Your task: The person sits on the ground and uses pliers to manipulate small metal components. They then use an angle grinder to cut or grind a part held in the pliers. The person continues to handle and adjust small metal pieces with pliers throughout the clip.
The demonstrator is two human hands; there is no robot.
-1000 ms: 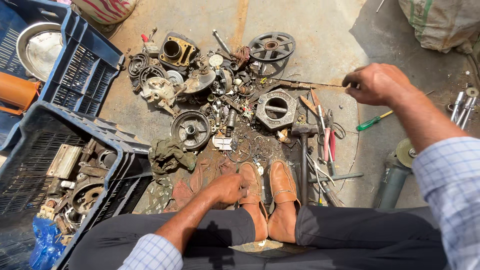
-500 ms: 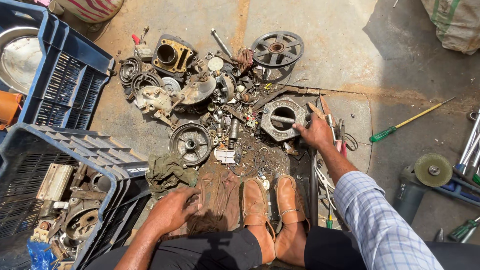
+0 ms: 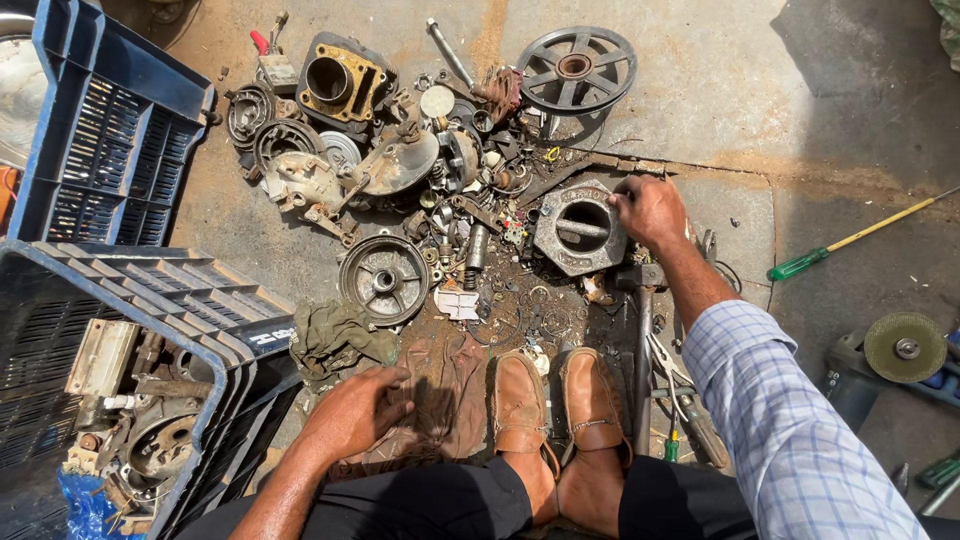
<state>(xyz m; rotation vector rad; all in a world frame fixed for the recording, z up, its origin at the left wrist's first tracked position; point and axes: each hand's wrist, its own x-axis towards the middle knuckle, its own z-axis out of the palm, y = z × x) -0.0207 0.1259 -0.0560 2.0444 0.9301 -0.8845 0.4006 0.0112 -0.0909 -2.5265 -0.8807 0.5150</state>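
Fingers of the right hand (image 3: 650,208) curl onto the upper right rim of the grey octagonal metal housing (image 3: 580,228) at frame centre on the concrete floor (image 3: 820,120) — mid-grasp; lifting needs a firmer hold. Left hand (image 3: 352,412) rests flat, fingers relaxed, on the brown rag (image 3: 445,385).

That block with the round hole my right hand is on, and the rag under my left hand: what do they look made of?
The block under the right hand looks like cast metal, probably aluminium or steel: dull grey, grimy, with thick walls. The rag under the left hand looks like woven cloth, brown and stained, lying in soft creases.
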